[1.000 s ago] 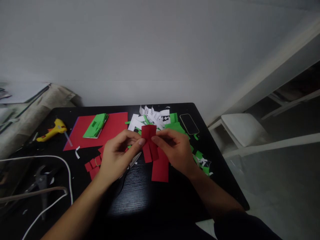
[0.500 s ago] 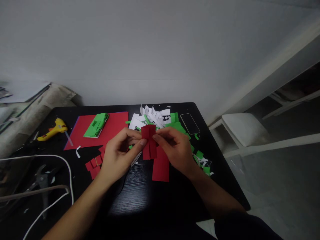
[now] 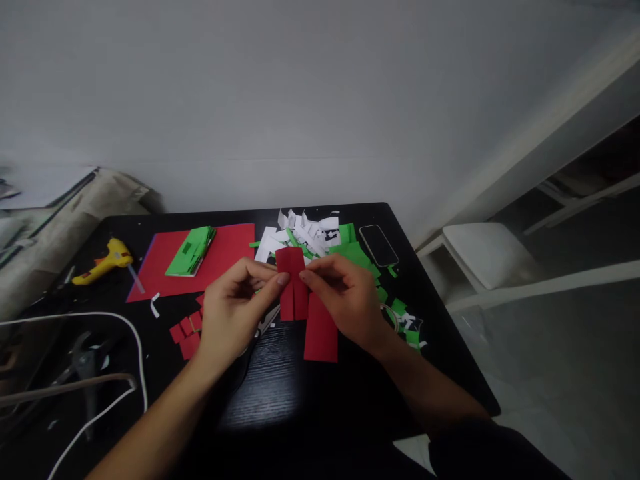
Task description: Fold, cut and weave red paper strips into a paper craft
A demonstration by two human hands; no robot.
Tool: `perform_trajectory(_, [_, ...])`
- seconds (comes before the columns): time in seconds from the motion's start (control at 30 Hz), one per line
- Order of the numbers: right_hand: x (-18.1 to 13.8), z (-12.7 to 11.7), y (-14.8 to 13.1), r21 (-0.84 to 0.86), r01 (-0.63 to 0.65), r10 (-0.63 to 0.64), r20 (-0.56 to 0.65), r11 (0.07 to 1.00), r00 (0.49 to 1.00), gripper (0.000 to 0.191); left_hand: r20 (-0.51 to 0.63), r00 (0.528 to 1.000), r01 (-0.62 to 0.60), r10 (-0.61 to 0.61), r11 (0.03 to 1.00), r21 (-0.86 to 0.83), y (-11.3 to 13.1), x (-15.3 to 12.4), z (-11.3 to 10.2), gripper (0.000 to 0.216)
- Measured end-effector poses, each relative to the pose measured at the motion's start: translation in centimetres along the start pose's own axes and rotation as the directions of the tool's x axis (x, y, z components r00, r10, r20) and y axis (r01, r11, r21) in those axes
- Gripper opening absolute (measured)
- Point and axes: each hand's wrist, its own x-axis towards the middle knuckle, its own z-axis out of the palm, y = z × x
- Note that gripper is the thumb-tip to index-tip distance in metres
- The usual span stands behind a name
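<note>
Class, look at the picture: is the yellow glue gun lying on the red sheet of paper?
No, the yellow glue gun lies on the black table, left of the red sheet and apart from it.

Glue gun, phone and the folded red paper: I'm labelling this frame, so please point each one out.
glue gun (image 3: 109, 258), head view, on its yellow body.
phone (image 3: 379, 245), head view, middle of its dark screen.
folded red paper (image 3: 293, 293), head view, on the creased middle between both hands.

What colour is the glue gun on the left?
Yellow with an orange trigger: glue gun, head view.
</note>
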Motion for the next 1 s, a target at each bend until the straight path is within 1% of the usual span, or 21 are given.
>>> perform_trajectory(0.1, [-0.03,0.07,-0.02,-0.003,-0.001,0.001,-0.002,1.0,1.0,0.012,-0.03,1.0,0.001,-0.001,1.0,-0.002,0.0,-0.03,0.1,0.01])
perform_trajectory(0.27, [-0.12,0.18,-0.17,0.001,0.013,-0.013,-0.028,1.0,1.0,0.015,-0.041,0.999,-0.008,0.008,1.0,0.002,-0.09,-0.04,0.29,0.009])
perform_trajectory(0.43, [-0.15,0.17,-0.19,0.014,0.006,-0.006,-0.02,1.0,1.0,0.015,-0.062,0.998,-0.003,0.003,1.0,0.002,-0.33,-0.13,0.29,0.011])
perform_trajectory(0.77, [-0.23,0.16,0.05,-0.014,0.016,-0.016,-0.039,1.0,0.999,0.016,-0.09,0.996,0.0,-0.001,1.0,-0.008,-0.4,-0.24,0.39,0.014])
perform_trajectory(1.0, [-0.35,0.09,0.11,-0.002,0.009,-0.009,-0.024,1.0,1.0,0.016,-0.089,0.996,-0.018,0.018,1.0,0.004,-0.46,-0.24,0.28,0.013])
